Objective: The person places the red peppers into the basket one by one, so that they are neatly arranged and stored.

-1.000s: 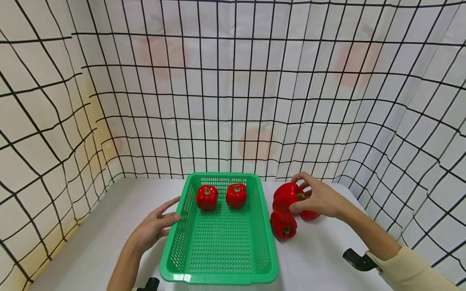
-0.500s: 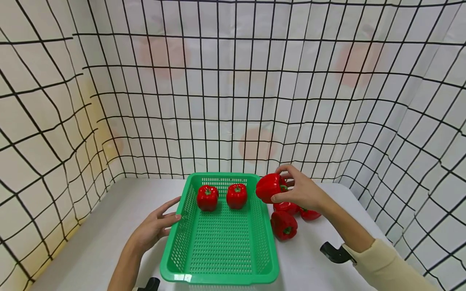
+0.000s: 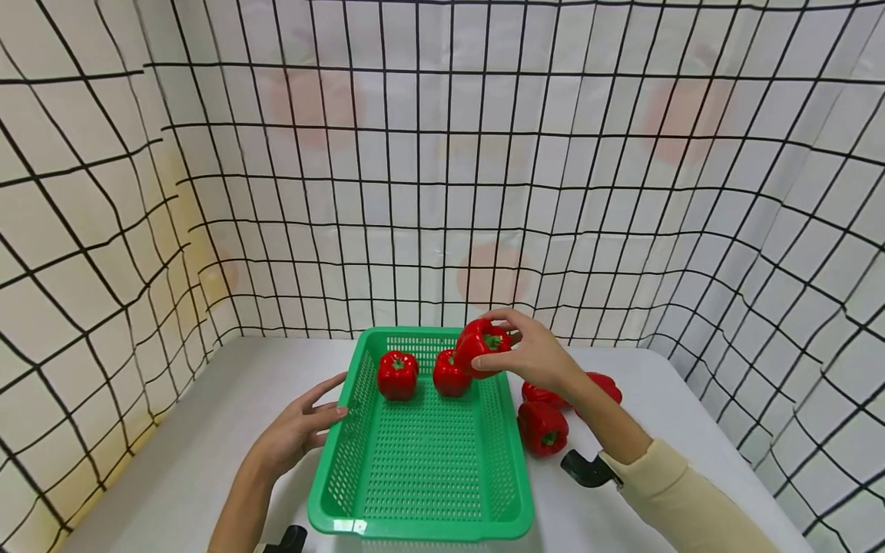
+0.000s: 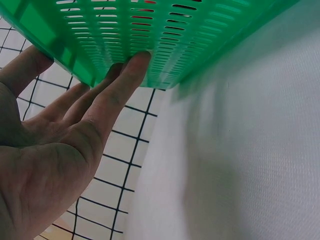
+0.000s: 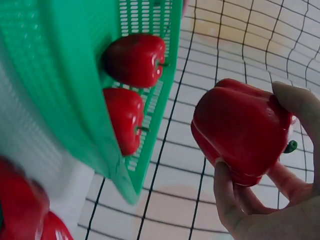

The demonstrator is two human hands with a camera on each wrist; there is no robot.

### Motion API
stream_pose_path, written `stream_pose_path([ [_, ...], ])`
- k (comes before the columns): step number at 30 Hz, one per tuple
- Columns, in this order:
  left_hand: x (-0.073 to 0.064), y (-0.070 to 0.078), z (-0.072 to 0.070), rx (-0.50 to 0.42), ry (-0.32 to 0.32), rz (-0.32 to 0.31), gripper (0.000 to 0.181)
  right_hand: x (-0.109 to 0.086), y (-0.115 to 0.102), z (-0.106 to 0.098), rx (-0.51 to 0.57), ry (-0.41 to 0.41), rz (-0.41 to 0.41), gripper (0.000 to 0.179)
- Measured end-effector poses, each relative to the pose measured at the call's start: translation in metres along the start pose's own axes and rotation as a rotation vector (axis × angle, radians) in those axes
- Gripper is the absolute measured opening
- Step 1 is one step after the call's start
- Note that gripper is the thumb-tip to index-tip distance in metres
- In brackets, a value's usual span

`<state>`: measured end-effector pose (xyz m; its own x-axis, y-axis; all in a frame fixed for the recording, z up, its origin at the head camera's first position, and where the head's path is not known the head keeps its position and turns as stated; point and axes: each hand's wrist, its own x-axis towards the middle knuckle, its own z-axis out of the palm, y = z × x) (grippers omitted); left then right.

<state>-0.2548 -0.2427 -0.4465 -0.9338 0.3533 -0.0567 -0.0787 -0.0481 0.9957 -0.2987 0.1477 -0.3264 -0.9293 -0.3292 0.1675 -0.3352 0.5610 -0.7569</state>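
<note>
My right hand (image 3: 539, 357) holds a red bell pepper (image 3: 475, 346) above the far right part of the green basket (image 3: 422, 461). In the right wrist view, the thumb and fingers grip this pepper (image 5: 237, 127) around its stem end, and its green stem pokes out beside them. Two more red bell peppers stand stem-up at the far end of the basket, a left one (image 3: 397, 376) and a right one (image 3: 448, 378) that the held pepper partly overlaps. With extended fingers, my left hand (image 3: 299, 426) touches the basket's left wall (image 4: 115, 30) from outside.
Several red bell peppers lie on the white table right of the basket, including a near one (image 3: 542, 428) and a farther one (image 3: 603, 386) partly behind the right forearm. Black grid netting (image 3: 449, 192) over white walls encloses the back and sides.
My right hand has lifted one bell pepper from the pile on the right and carried it left, over the basket's far right edge. The left hand has stayed at the basket's side.
</note>
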Motion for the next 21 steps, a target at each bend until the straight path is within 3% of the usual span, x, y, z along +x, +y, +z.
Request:
stream_pose_path([
  [6, -0.001, 0.0, -0.001, 0.0, -0.006, 0.005, 0.075, 0.013, -0.01, 0.021, 0.079, 0.035, -0.004, 0.068],
  [14, 0.0, -0.001, -0.001, 0.0, 0.002, -0.002, 0.074, 0.03, -0.018, 0.047, 0.156, 0.02, -0.029, 0.063],
  [21, -0.001, 0.0, 0.0, 0.011, 0.004, -0.001, 0.074, 0.038, -0.023, 0.075, 0.136, 0.032, -0.029, 0.064],
])
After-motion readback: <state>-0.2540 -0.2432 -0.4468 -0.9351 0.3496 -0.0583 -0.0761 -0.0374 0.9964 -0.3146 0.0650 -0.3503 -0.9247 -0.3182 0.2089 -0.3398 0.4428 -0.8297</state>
